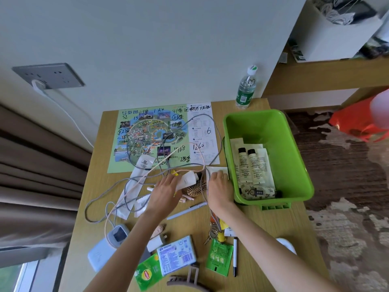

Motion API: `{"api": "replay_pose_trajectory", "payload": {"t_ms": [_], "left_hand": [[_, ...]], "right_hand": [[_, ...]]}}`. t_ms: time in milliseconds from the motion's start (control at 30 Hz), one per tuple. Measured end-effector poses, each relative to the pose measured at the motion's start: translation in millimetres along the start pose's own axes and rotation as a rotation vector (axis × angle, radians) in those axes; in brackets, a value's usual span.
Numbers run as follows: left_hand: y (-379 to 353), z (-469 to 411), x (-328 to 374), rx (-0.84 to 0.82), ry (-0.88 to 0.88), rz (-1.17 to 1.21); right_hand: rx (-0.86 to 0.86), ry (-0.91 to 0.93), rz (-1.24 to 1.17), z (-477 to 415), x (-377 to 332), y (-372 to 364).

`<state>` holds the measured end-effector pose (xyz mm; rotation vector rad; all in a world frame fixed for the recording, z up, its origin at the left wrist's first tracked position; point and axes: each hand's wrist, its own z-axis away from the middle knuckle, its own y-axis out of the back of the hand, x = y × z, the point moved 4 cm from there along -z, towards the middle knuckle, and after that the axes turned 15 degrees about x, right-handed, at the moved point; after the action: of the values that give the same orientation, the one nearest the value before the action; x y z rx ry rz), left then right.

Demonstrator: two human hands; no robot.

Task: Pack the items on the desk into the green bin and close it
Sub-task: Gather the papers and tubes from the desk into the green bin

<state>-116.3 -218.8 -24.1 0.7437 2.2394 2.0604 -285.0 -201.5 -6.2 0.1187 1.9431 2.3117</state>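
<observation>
The open green bin (294, 144) stands at the desk's right side; two white tubes (250, 165) and a floral pouch (257, 191) lie inside. My left hand (166, 190) grips a white tube (188, 179) next to a small round hairbrush (194, 189). My right hand (219, 188) rests on a white packet (216, 171) just left of the bin wall. Tangled grey and pink cables (134, 186) loop across the desk's middle. Near the front lie a power bank (99, 256), tissue pack (176, 255), green sachets (219, 257), keys (212, 233) and pens (186, 210).
A map sheet (147, 135) with handwriting covers the back of the wooden desk (273, 228). A water bottle (246, 89) stands behind the bin. A wall socket (49, 75) with a white plug is at left, curtains below it. An orange bag (357, 123) lies on the carpet.
</observation>
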Motion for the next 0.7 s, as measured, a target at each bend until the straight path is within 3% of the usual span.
{"api": "replay_pose_trajectory", "payload": {"t_ms": [167, 467, 600, 700], "left_hand": [[23, -9, 7, 0.147, 0.029, 0.194], [71, -32, -14, 0.314, 0.569, 0.724], [74, -33, -47, 0.299, 0.716, 0.786], [74, -32, -76, 0.306, 0.762, 0.636]], "right_hand": [[-0.02, -0.094, -0.108, -9, 1, -8], [0.017, -0.209, -0.274, -19, -5, -10], [0.076, -0.221, -0.231, -21, -4, 3], [0.142, -0.145, -0.153, -19, -9, 16]]}}
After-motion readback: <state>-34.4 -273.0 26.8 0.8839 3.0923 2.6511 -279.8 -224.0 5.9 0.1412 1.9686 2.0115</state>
